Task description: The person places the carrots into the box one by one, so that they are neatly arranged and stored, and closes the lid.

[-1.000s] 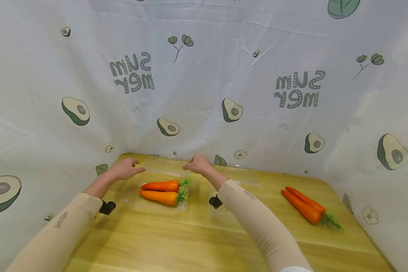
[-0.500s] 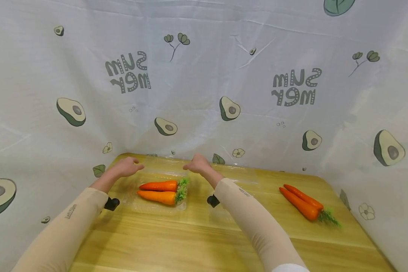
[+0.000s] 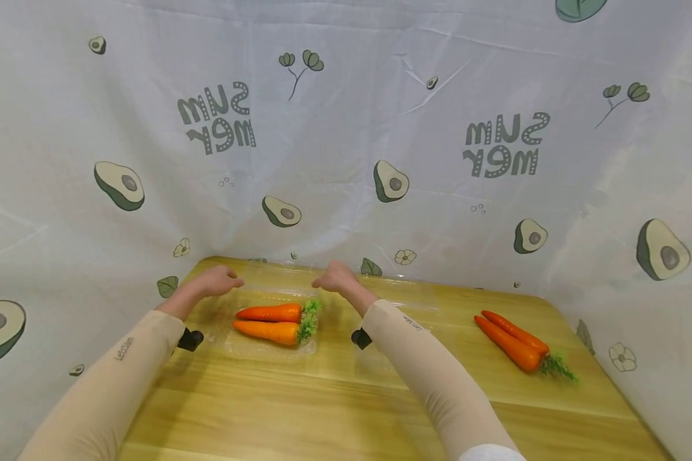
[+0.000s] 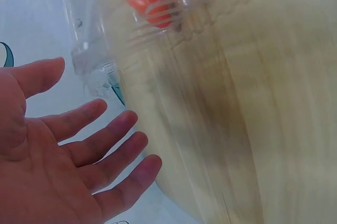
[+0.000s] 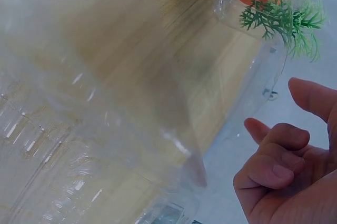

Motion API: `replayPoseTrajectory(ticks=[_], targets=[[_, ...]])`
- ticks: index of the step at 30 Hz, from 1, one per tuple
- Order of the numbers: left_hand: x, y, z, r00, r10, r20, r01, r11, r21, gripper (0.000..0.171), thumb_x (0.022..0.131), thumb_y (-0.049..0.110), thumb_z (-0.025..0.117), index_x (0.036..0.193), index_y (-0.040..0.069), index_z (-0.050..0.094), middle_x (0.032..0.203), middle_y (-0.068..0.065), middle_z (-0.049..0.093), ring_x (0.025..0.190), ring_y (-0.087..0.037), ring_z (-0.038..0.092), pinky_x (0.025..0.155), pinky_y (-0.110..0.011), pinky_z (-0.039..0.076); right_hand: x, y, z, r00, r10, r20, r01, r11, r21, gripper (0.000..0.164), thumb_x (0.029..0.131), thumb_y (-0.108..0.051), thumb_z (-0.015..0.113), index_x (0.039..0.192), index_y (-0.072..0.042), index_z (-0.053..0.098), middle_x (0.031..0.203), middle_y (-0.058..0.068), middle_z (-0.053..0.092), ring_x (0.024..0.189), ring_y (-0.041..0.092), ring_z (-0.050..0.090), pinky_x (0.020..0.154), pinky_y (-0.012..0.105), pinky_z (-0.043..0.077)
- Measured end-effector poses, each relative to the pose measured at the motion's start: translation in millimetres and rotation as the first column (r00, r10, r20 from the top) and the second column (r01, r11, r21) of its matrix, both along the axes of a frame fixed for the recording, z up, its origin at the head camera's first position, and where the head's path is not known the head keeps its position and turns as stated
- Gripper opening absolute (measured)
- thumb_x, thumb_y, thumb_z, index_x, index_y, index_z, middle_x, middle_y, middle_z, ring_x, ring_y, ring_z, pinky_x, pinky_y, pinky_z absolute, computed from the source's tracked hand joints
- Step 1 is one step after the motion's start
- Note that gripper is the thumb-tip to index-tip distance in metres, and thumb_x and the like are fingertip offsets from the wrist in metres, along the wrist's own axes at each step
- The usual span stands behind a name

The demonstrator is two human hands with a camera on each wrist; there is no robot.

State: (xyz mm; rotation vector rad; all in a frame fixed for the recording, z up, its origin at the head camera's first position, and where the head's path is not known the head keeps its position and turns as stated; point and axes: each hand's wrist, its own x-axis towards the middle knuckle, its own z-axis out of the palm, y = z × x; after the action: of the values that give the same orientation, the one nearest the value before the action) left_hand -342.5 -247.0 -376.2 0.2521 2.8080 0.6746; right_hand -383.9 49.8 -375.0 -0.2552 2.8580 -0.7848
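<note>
Two orange carrots [image 3: 268, 331] with green leafy tops lie side by side in a clear plastic clamshell box [image 3: 248, 350]. Its transparent lid [image 3: 279, 280] is folded back toward the curtain. At the lid's left side is my left hand [image 3: 216, 282]; the left wrist view shows its thumb and fingers spread apart with nothing between them. My right hand [image 3: 337, 278] is at the lid's right side. In the right wrist view its thumb and index finger stand apart, the other fingers are curled, and nothing is held.
Two more carrots [image 3: 513, 342] lie on the right of the wooden table [image 3: 277, 410]. A second clear plastic box [image 3: 375, 358] is partly hidden under the right forearm, its lid [image 3: 403, 294] folded back. A printed curtain [image 3: 334, 141] hangs behind the table's far edge.
My left fingers have drawn slightly closer together and the left forearm has shifted a little to the right. The right hand has hardly moved. The carrots and boxes stay in place.
</note>
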Motion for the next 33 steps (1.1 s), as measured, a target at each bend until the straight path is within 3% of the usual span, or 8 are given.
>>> replayPoseTrajectory(ticks=[7,17,25,33], targets=[[-8.4,-1.1,5.1,0.995,-0.007,0.095,0.007,1.000,0.008,0.056,0.106,0.030,0.047,0.143,-0.012,0.047,0.146,-0.034,0.045,0.126,-0.047,0.053,0.089,-0.056,0.053,-0.9,0.8,1.7,1.000,-0.005,0.015,0.005,1.000,-0.018,0.028,0.089,-0.026,0.076,0.076,-0.008,0.058,0.077,0.004,0.051,0.070,0.020,0.048,0.062,0.033,0.040],[-15.3,0.7,10.7,0.980,0.014,0.200,-0.015,1.000,0.004,0.055,0.106,0.026,0.047,0.146,-0.011,0.042,0.143,-0.033,0.049,0.132,-0.047,0.048,0.095,-0.058,0.052,-3.3,1.5,-0.5,0.999,-0.005,0.052,0.006,1.000,-0.014,0.025,0.087,-0.026,0.078,0.087,-0.003,0.066,0.088,0.006,0.057,0.078,0.021,0.052,0.066,0.033,0.045],[-18.1,0.4,9.6,0.980,0.010,0.200,-0.007,1.000,-0.015,0.054,0.104,0.023,0.052,0.144,-0.012,0.044,0.137,-0.030,0.056,0.128,-0.047,0.051,0.091,-0.057,0.053,-2.6,0.6,-0.7,0.997,0.003,0.080,-0.002,1.000,-0.004,0.031,0.089,-0.026,0.075,0.102,0.000,0.065,0.093,0.008,0.057,0.081,0.022,0.052,0.070,0.036,0.047],[-18.4,0.5,8.4,0.985,0.004,0.175,-0.005,1.000,0.003,0.052,0.103,0.022,0.054,0.143,-0.012,0.047,0.137,-0.029,0.056,0.125,-0.046,0.053,0.089,-0.055,0.054,-5.1,-1.0,-1.9,0.998,0.018,0.067,-0.018,1.000,0.001,0.026,0.089,-0.023,0.075,0.093,-0.001,0.063,0.087,0.006,0.052,0.078,0.022,0.050,0.066,0.033,0.044]])
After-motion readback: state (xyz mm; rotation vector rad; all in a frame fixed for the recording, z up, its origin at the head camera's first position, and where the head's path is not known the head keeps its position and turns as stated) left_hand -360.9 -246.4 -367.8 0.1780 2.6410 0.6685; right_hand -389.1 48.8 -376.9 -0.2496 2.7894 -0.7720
